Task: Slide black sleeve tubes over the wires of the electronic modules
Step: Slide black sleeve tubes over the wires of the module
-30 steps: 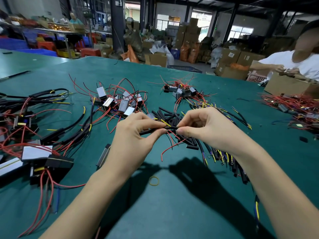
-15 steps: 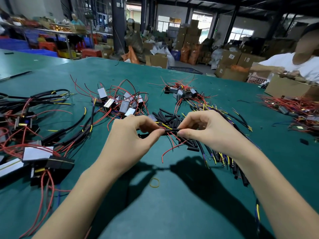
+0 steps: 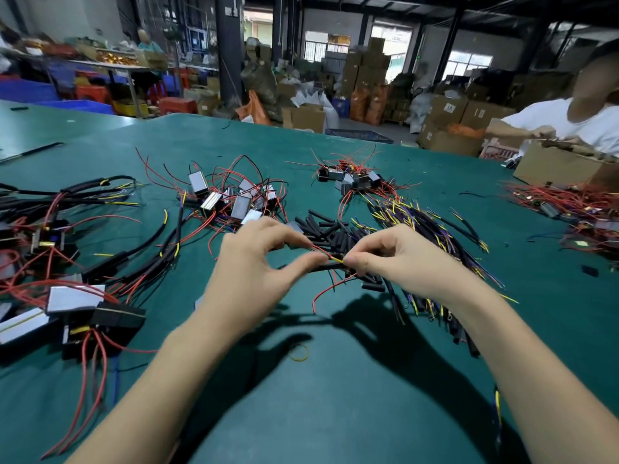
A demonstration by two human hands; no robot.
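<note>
Your left hand (image 3: 254,266) pinches the black sleeve tube (image 3: 323,267) — it lies sideways toward your right hand (image 3: 398,259), which pinches the yellow wire (image 3: 337,260) at the tube's mouth.

Illumination is even and moderately bright over the green table (image 3: 335,413). Daylight enters through bright, washed-out windows (image 3: 469,61) well behind the table's far edge, while the hall between them is dim. Dark, fairly sharp shadows of the arms fall on the table directly beneath the left hand (image 3: 254,276) and right hand (image 3: 402,262), indicating an overhead source. Both hands show slight motion blur. Wide-angle distortion curves the table's far edge. The background beyond the table is soft.
</note>
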